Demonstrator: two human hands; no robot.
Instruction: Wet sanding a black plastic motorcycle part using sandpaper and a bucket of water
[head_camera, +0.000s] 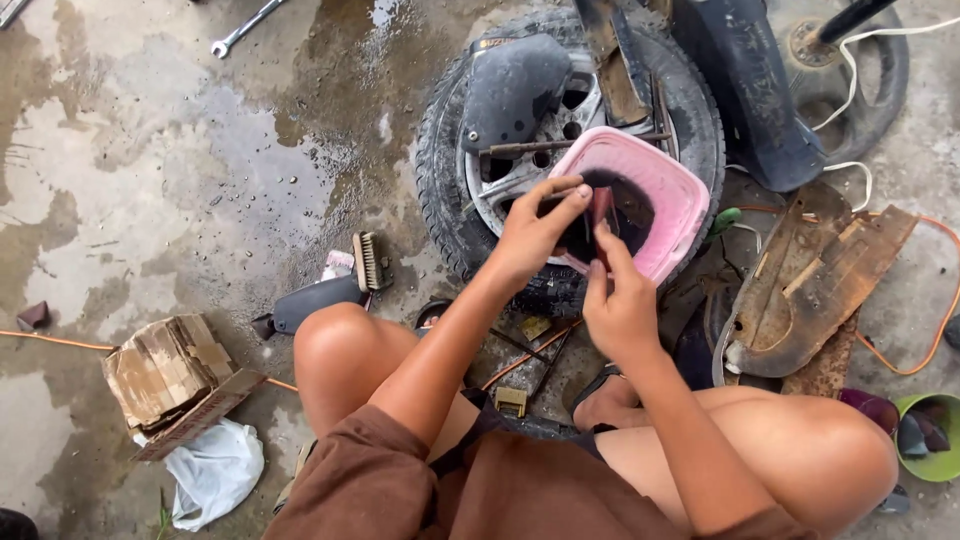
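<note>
Both hands work over a square pink plastic basin (668, 205) holding dark liquid, which rests on a black rubber tyre with a silver rim (445, 180) lying flat on the wet concrete floor (150, 170). The left hand (530, 232) and right hand (620, 310) each have their grip pinched on a small dark flat part (598, 215) above the basin's near left edge. A wooden scrub brush (368, 262) lies left of the tyre, a steel spanner (245, 27) far left.
</note>
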